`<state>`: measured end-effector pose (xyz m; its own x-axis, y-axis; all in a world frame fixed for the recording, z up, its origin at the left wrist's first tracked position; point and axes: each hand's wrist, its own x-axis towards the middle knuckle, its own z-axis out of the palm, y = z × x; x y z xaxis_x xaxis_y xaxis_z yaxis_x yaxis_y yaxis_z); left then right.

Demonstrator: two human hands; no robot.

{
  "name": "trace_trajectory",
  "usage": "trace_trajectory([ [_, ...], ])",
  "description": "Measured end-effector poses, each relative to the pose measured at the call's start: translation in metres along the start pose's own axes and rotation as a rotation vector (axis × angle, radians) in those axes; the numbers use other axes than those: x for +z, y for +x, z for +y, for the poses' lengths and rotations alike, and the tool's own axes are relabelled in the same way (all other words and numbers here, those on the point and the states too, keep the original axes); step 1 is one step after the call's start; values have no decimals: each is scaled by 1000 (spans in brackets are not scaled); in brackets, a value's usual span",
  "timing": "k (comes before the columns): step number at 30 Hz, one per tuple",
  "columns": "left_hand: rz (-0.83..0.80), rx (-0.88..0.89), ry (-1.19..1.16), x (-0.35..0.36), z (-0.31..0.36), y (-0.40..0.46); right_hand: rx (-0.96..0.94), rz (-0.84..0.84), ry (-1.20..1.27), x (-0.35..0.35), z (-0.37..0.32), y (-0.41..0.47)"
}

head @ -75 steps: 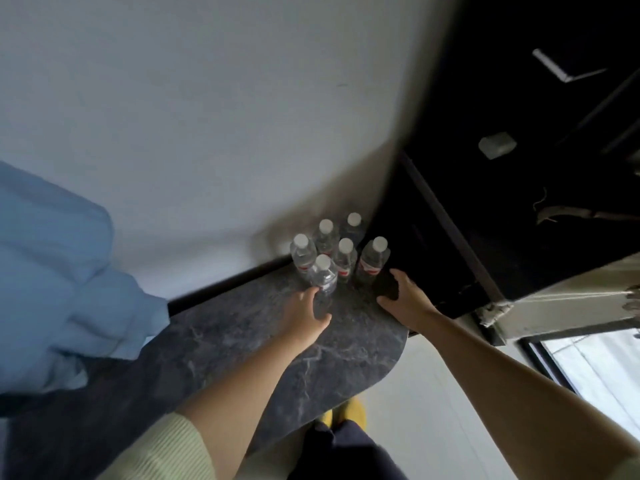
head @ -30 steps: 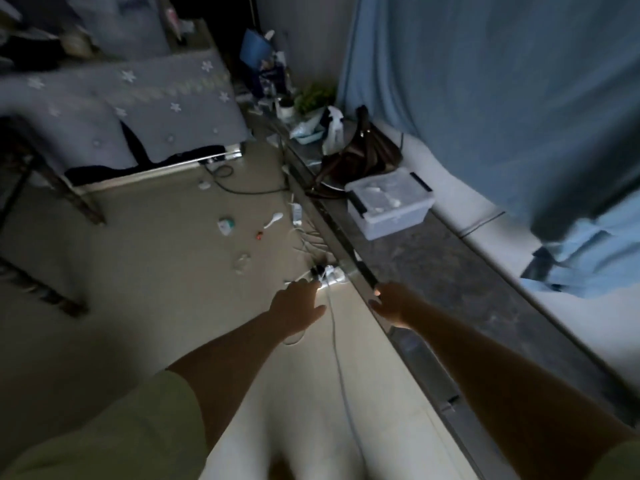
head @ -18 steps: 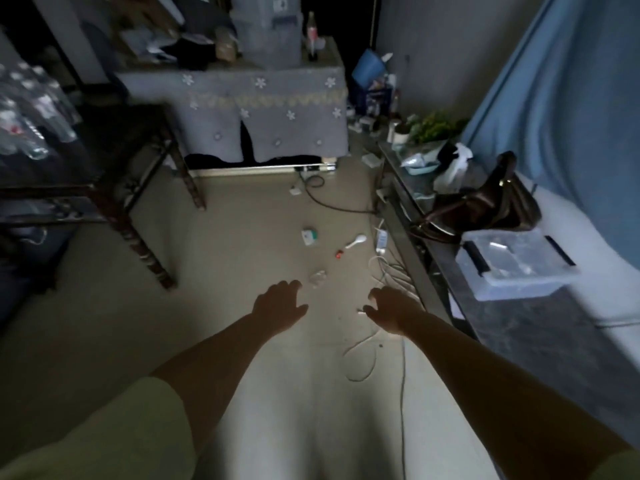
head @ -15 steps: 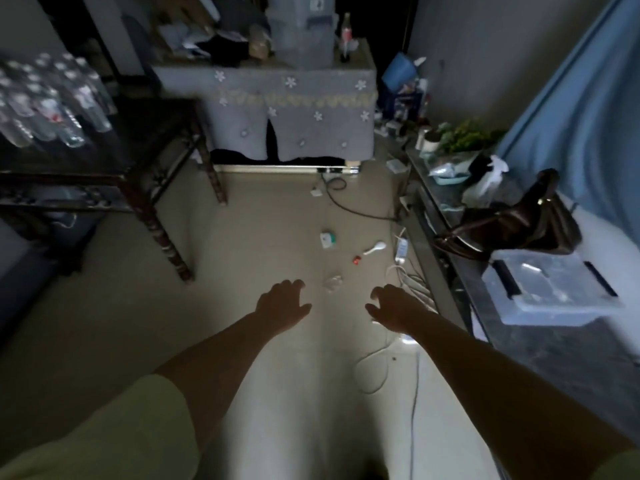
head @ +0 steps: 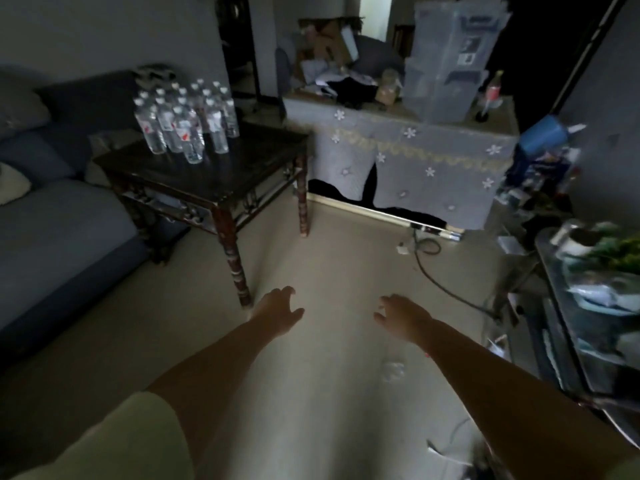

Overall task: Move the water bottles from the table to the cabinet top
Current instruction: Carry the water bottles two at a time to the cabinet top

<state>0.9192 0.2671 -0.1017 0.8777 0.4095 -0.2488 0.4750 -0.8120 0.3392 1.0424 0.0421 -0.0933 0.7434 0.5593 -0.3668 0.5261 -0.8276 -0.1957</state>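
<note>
Head view: both left hand (head: pixel 277 311) and right hand (head: pixel 403 315) spread empty; clear plastic water bottles (head: pixel 185 124) at ten o'clock look light, slippery, best gripped mid-body.

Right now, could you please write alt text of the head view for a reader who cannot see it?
Both hands, left hand and right hand, reach forward empty over the floor. A cluster of water bottles stands on a dark wooden table ahead on the left, beside a sofa.

The room is dim, with a pale floor (head: pixel 346 258) and grey walls (head: pixel 104 29). A blue-grey sofa (head: pixel 52 209) lines one side; a cloth-draped cabinet (head: pixel 408 161) stands opposite, cluttered shelves (head: pixel 571 306) alongside.
</note>
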Motion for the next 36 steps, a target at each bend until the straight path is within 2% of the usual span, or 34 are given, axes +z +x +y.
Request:
trace_trajectory([
  [10,44,-249,-177,-44,-63,124,-199,-56,-78,-47,-68,186],
  [17,66,-266,-159,-98,-124,253,-219,-81,-83,-89,-116,333],
  [20,116,-275,-169,-136,-149,306,-226,-39,-51,-115,-138,393],
  [27,113,-355,-194,-174,-187,409,-271,-108,-82,-154,-172,514],
  [36,238,-552,-290,-221,-214,544,-483,-89,-134,-236,-213,699],
])
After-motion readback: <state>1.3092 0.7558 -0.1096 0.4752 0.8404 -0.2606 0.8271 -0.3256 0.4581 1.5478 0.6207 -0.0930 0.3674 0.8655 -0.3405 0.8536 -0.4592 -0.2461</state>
